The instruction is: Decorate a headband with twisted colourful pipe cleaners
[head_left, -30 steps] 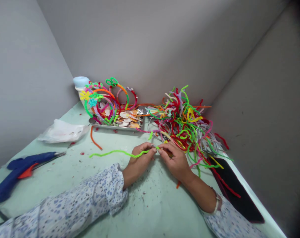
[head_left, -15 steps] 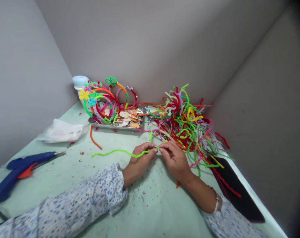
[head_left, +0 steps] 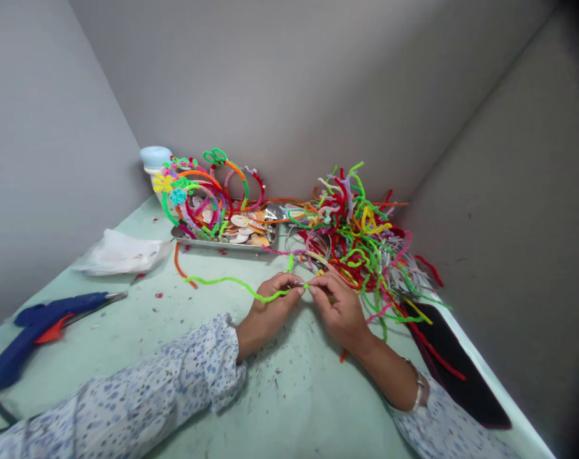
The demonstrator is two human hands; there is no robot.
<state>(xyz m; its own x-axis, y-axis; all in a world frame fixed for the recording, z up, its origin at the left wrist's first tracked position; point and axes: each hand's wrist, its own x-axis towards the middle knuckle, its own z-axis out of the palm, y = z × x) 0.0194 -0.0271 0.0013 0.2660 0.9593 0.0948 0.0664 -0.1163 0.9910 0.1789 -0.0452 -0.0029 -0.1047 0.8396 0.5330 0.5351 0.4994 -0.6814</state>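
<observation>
Between the fingertips of both hands is a bright green pipe cleaner (head_left: 236, 285). Its long loose end trails leftward over my left hand (head_left: 273, 303), whose thumb and fingers pinch it. My right hand (head_left: 335, 303) pinches the same small green spot from the other side, the fingertips nearly meeting. A short green piece (head_left: 290, 262) stands up just behind my left fingers. Something thin and greyish shows between the hands; what it is I cannot make out.
Behind my hands stands a metal tray (head_left: 222, 245) with discs and pipe-cleaner headbands (head_left: 208, 182). A tangled pile of pipe cleaners (head_left: 361, 236) lies right of it. At left are a blue glue gun (head_left: 45, 319) and a plastic bag (head_left: 122, 252); a dark phone-like slab (head_left: 461, 376) lies at right.
The pipe cleaner's loose end has swung up and a little to the right, now reaching the orange strip. Both hands stay almost in place, still pinching.
</observation>
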